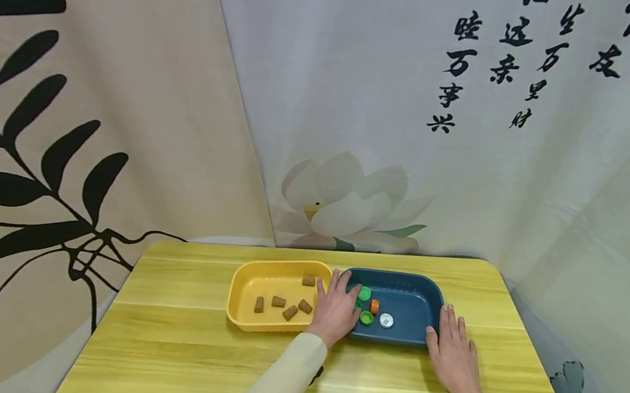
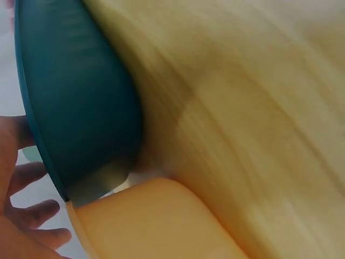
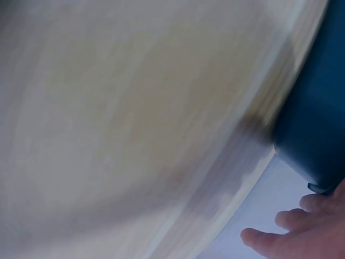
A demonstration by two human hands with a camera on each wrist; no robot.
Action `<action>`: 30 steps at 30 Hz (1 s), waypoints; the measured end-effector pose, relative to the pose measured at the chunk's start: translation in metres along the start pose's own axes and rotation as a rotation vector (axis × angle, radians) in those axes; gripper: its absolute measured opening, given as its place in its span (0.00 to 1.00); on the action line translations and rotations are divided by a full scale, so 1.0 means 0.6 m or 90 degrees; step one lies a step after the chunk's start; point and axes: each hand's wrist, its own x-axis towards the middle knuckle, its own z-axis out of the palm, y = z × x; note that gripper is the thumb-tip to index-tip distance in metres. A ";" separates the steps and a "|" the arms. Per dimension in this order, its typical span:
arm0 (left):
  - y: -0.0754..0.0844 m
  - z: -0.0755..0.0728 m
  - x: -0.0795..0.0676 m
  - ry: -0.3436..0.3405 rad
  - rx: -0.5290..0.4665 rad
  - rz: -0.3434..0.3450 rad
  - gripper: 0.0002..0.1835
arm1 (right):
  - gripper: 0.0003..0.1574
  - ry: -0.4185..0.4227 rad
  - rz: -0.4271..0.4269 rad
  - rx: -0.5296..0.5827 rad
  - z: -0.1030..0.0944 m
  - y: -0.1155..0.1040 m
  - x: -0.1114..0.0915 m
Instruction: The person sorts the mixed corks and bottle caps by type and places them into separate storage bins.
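Observation:
A yellow tray and a dark blue tray stand side by side on the table. My left hand lies over their adjoining rims, fingers spread; in the left wrist view its thumb or a finger reaches past the blue rim. At the blue tray's right end, my right hand rests against the rim with extended fingers. Inside the blue tray are green caps, an orange cap and a whitish cap; my left hand partly hides one green cap. Several small brown blocks lie in the yellow tray.
The wood-grain table extends in front of and beside both trays. Behind it hangs a pale cloth with black characters and a lotus print. A beige cloth with dark leaves hangs at the left.

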 end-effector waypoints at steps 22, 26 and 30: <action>-0.010 -0.024 -0.077 0.084 -0.095 0.027 0.29 | 0.47 0.036 -0.008 0.117 -0.004 0.025 -0.001; -0.011 -0.027 -0.089 0.078 -0.081 0.027 0.31 | 0.48 0.036 -0.002 0.123 -0.011 0.020 -0.002; -0.014 -0.033 -0.099 0.061 -0.086 0.016 0.33 | 0.48 0.040 0.005 0.109 -0.020 0.011 -0.004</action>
